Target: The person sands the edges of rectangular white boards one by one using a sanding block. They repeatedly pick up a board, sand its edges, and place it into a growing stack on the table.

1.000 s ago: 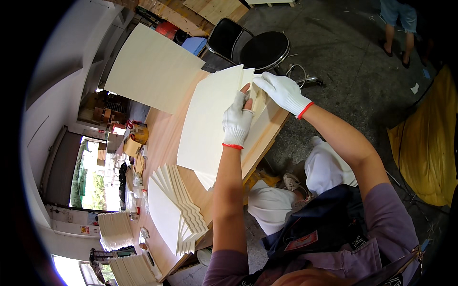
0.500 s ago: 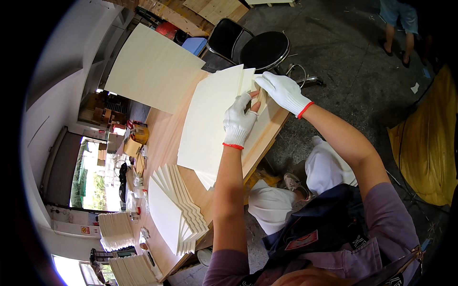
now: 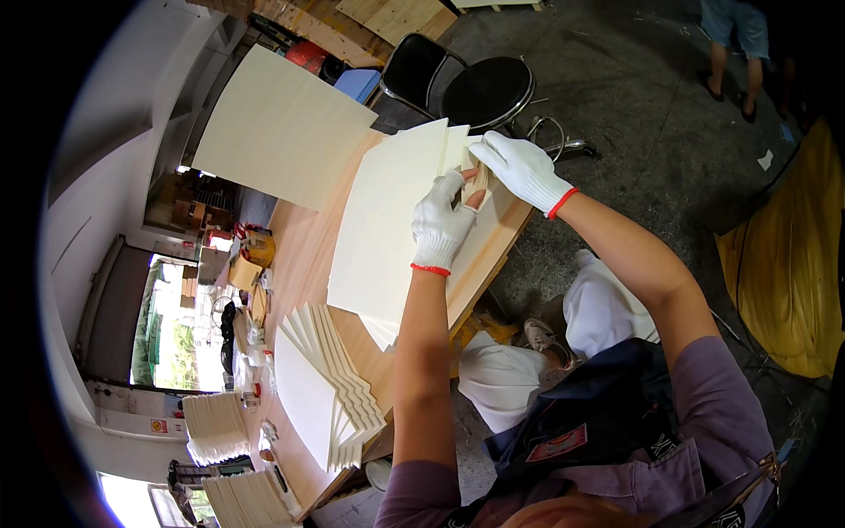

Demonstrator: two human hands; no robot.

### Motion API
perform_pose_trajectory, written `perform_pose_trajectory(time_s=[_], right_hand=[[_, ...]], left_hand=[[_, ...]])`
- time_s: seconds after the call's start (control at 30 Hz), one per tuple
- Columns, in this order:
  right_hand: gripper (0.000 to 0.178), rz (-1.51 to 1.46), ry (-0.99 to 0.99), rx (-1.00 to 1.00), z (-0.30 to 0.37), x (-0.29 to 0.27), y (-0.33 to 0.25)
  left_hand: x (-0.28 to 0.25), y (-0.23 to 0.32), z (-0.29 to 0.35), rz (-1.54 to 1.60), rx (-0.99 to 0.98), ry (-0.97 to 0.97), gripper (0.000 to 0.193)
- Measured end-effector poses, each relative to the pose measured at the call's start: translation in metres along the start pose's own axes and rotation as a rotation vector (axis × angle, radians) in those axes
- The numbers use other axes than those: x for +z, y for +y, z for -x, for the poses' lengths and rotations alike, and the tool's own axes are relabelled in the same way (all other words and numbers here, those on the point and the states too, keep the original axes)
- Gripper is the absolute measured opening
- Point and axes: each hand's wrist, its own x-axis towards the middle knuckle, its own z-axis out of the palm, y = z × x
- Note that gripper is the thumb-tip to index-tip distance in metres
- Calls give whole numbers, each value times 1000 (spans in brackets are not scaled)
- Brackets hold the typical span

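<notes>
Both my hands wear white knit gloves with red cuffs. My left hand (image 3: 440, 220) has its thumb and forefinger bare at the tips, closed on the near edge of a small stack of thin, pale wooden strips (image 3: 480, 183). The fingers of my right hand (image 3: 521, 169) bend over the stack's far end, and its fingertips are partly hidden. Beneath and left of my hands, large cream-coloured thin boards (image 3: 378, 220) lie overlapping on the wood-grain table (image 3: 299, 242). My left wrist is above the boards, close to the table's right edge.
A fanned stack of cream boards (image 3: 308, 387) sits at the near left. One large panel (image 3: 277, 128) juts past the table's far end. Beyond are a black chair (image 3: 414, 75) and a round stool (image 3: 488, 92). A person (image 3: 739, 44) stands at the far right, near yellow sheeting (image 3: 788, 264).
Barely anything differs. Both hands keep their places at the wooden strips, with a slight shift of the left fingertips.
</notes>
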Motion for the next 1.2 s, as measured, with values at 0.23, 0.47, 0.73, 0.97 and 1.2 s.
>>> perform_pose_trajectory(time_s=[0.23, 0.47, 0.73, 0.97, 1.2], right_hand=[[47, -12, -13, 24, 0, -3, -2], [59, -36, -77, 84, 1, -12, -12], [59, -186, -117, 112, 0, -28, -6], [41, 513, -139, -305, 7, -41, 5], [35, 279, -103, -181, -2, -25, -3]], left_hand=[[-4, 6, -1, 10, -71, -46, 31], [-2, 0, 0, 5, 1, 18, 33], [3, 1, 3, -77, 123, 49, 37], [-4, 2, 4, -46, 74, 9, 32], [-2, 4, 3, -88, 102, 10, 25]])
